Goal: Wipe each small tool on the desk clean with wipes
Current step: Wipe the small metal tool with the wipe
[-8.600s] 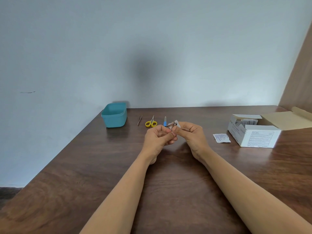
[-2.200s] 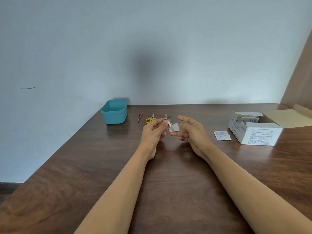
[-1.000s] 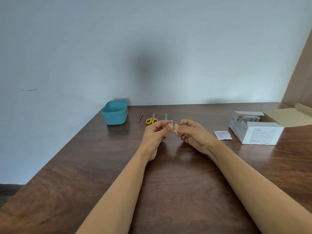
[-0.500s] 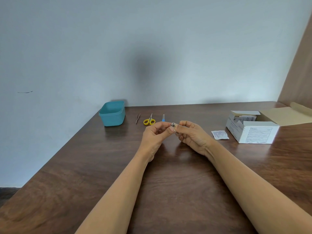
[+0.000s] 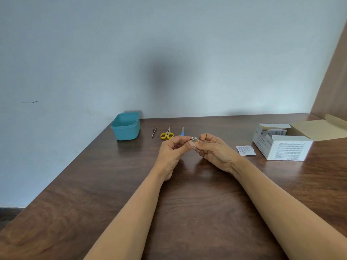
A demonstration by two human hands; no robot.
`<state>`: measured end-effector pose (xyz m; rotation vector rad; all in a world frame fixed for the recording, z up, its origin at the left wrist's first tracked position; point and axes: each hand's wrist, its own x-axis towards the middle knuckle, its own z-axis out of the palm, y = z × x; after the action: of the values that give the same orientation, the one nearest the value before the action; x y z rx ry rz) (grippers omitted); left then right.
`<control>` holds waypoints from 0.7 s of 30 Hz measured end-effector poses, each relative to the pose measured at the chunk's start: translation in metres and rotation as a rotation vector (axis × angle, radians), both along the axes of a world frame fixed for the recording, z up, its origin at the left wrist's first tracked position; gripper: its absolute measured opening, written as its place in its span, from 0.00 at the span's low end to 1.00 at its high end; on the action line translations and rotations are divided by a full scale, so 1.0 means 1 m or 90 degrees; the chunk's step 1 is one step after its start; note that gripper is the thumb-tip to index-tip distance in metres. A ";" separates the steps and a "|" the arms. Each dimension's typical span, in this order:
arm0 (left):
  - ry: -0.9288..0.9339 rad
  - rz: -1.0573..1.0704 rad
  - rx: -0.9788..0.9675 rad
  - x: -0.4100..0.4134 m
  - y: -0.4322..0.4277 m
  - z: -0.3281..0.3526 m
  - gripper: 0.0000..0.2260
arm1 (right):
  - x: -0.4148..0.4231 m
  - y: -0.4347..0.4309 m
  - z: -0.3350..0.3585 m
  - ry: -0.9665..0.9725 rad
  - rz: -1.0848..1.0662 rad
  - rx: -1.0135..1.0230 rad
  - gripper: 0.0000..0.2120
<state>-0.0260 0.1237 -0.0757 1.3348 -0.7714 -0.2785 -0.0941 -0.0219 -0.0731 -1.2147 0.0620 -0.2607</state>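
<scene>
Above the middle of the desk my left hand [image 5: 173, 150] pinches one end of a small metal nail clipper [image 5: 194, 143]. My right hand [image 5: 214, 150] has its fingers curled round the clipper's other end, with a small white wipe [image 5: 197, 139] peeking out between the fingertips. Behind my hands, in a row on the desk, lie thin metal tweezers [image 5: 154, 131], yellow-handled scissors [image 5: 167, 133] and a blue-handled nail file [image 5: 182, 131].
A teal plastic tub [image 5: 126, 126] stands at the back left near the wall. At the right an open white box of wipe packets [image 5: 281, 144] sits with a torn wipe packet [image 5: 245, 150] lying beside it. The brown wooden desk [image 5: 187, 194] ends at the left edge.
About two seconds ago my right hand was open with the wipe on its fingers; since then it has closed onto the clipper and wipe. Both hands stay close together.
</scene>
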 end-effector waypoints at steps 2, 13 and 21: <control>0.023 -0.010 0.005 0.001 0.000 0.000 0.07 | -0.001 0.000 0.001 -0.005 0.018 -0.003 0.12; 0.107 -0.011 -0.009 0.000 0.001 0.003 0.06 | -0.001 0.001 0.001 -0.013 0.044 -0.042 0.12; 0.158 -0.005 -0.045 0.002 0.001 0.004 0.06 | -0.002 0.003 0.000 -0.011 0.025 -0.080 0.14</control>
<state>-0.0241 0.1246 -0.0720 1.2033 -0.5727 -0.4115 -0.0958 -0.0185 -0.0727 -1.3363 0.0074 -0.2442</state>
